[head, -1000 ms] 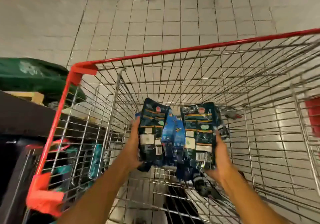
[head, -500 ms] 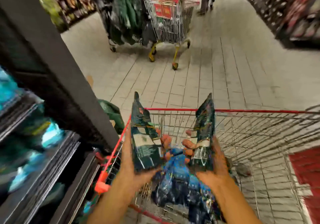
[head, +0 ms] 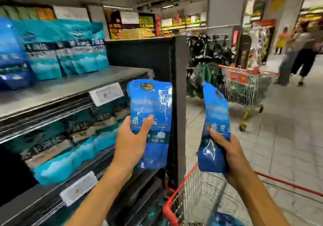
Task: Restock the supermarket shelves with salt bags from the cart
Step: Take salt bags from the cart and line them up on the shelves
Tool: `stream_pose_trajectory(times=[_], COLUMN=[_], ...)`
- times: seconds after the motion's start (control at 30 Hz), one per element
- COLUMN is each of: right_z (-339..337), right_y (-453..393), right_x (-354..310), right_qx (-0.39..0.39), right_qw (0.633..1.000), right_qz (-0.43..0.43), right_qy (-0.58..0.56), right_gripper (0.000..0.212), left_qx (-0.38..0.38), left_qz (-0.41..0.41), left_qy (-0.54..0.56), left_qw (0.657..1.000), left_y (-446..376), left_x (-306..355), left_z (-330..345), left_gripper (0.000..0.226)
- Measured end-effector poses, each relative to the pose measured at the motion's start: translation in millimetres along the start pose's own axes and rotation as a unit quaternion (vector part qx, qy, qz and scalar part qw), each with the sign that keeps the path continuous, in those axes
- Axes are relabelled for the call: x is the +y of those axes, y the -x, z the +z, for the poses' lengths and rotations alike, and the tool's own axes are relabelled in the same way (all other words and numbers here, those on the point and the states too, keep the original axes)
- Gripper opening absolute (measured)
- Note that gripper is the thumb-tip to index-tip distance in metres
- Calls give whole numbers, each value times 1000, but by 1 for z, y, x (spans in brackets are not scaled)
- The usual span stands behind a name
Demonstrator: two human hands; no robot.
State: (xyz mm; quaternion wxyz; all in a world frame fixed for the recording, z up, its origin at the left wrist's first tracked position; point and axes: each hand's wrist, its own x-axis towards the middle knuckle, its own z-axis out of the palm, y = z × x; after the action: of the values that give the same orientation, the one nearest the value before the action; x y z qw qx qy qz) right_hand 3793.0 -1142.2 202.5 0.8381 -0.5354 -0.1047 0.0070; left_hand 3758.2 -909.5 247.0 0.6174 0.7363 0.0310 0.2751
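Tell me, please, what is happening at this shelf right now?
A person is restocking salt. The left hand holds one blue salt bag upright, and the right hand grips a second blue salt bag. Both bags are raised in front of the shelving, above the red-framed cart, and neither is on a shelf yet. The upper shelf has teal bags standing at the back and bare space in front. Another cart stands in the aisle beyond.
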Motion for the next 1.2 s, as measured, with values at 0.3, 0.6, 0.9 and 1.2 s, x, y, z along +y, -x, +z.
stream_pose_trajectory(times=[0.3, 0.6, 0.9, 1.2], right_z=[170, 358, 485, 484], right_y=[-46, -99, -156, -179], right_x=[-34, -37, 14, 19], right_qx=[-209, -362, -377, -415], right_qw=[974, 923, 925, 836], right_qz=[-92, -128, -25, -86], right_qy=[-2, 3, 40, 348], right_gripper=[34, 25, 40, 41], left_qx=[230, 320, 307, 161], left_qz=[152, 116, 1, -148], left_qy=[-85, -95, 25, -438], left_qw=[958, 936, 952, 872], left_y=[-3, -40, -128, -135], left_x=[91, 146, 94, 71], left_z=[-136, -279, -343, -385], left_gripper=[21, 26, 30, 38])
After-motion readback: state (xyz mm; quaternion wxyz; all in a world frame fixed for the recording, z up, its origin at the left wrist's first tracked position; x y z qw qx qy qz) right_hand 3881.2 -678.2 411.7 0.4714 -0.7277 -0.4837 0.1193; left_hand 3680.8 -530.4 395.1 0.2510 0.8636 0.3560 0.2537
